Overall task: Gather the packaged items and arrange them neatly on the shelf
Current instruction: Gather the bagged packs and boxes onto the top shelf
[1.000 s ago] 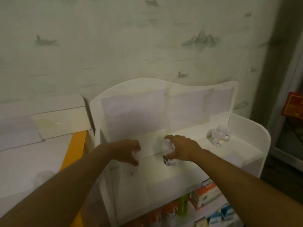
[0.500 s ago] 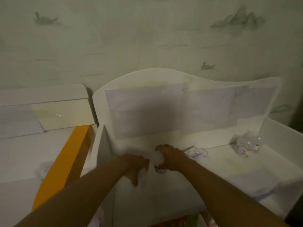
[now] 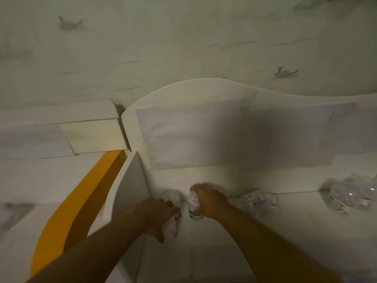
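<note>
While both hands stay at the lower centre of the frame, the view has swung left since the earlier frame, pushing the bottle cluster (image 3: pixel 350 198) to the right edge. On the white shelf (image 3: pixel 224 237), the left hand (image 3: pixel 158 214) curls around a clear wrapped package (image 3: pixel 171 225) by the side panel. Just beside it, the right hand (image 3: pixel 208 201) grips a small bottle (image 3: pixel 193 207) from above. Flat packets (image 3: pixel 258 199) lie right of centre.
</note>
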Demonstrator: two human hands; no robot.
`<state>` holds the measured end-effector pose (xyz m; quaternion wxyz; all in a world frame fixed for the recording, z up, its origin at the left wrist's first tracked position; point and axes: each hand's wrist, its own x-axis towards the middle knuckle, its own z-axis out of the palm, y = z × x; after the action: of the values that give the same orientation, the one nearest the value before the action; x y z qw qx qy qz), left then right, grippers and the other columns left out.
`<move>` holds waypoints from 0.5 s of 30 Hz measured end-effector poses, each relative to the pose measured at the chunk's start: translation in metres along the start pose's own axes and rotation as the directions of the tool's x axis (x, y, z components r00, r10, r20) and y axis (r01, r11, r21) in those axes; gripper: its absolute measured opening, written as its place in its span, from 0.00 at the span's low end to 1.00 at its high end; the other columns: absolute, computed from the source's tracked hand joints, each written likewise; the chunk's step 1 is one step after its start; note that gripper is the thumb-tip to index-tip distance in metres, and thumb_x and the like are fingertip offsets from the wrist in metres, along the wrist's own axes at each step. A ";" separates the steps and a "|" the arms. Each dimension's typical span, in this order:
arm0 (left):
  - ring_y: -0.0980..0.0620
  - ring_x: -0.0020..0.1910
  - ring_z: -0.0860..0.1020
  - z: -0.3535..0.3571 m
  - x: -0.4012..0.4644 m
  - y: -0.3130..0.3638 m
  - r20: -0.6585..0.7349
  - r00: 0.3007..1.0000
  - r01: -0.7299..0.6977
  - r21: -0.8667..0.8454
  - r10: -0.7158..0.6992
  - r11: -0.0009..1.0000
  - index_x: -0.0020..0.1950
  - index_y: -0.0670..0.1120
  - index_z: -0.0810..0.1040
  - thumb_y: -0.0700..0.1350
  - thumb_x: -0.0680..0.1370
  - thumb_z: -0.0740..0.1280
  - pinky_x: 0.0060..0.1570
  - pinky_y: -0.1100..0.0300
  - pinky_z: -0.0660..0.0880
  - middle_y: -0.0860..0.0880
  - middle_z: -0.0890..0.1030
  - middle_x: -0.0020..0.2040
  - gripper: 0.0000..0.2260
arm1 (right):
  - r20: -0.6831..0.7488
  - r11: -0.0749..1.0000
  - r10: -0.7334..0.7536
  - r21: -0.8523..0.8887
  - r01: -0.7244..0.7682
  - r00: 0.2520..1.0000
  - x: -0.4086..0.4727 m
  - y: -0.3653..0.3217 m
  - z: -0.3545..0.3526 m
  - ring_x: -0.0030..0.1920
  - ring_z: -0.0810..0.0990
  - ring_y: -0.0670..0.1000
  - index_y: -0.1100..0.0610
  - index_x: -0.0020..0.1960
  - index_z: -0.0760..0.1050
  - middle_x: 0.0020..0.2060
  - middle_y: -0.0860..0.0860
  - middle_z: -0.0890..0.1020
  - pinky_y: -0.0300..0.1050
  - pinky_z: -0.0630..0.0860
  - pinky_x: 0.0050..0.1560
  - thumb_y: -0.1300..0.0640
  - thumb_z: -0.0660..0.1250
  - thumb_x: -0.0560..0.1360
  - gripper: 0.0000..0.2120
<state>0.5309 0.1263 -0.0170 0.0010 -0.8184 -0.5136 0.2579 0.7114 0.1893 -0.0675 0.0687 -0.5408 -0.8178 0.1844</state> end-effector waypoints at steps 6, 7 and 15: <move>0.51 0.65 0.72 -0.027 -0.022 -0.009 -0.212 0.976 0.023 -0.146 -0.054 0.989 0.70 0.56 0.66 0.59 0.77 0.64 0.65 0.54 0.71 0.53 0.70 0.70 0.23 | -0.034 0.994 -0.050 -0.100 0.047 0.998 -0.008 -0.005 -0.040 0.70 0.69 0.54 0.48 0.74 0.63 0.72 0.49 0.69 0.52 0.71 0.66 0.40 0.71 0.71 0.35; 0.52 0.65 0.72 -0.036 -0.030 -0.015 -0.239 0.968 0.036 -0.163 -0.075 0.986 0.70 0.57 0.67 0.58 0.77 0.64 0.65 0.55 0.71 0.54 0.71 0.70 0.22 | -0.027 0.990 -0.065 -0.125 0.061 0.998 -0.007 -0.008 -0.052 0.69 0.71 0.54 0.48 0.72 0.65 0.70 0.50 0.71 0.51 0.71 0.65 0.40 0.70 0.72 0.32; 0.51 0.66 0.72 -0.080 -0.119 -0.089 -0.411 0.861 0.229 -0.214 -0.300 0.950 0.70 0.54 0.69 0.55 0.80 0.61 0.63 0.55 0.70 0.53 0.72 0.69 0.19 | -0.119 0.955 -0.238 -0.210 0.210 0.964 -0.010 -0.070 -0.152 0.69 0.70 0.53 0.51 0.72 0.68 0.70 0.50 0.73 0.48 0.67 0.69 0.44 0.66 0.76 0.26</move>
<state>0.4494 0.0897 0.1262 0.0873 -0.7743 -0.6264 0.0229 0.7021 0.1905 0.0997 0.0942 -0.4602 -0.8811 0.0552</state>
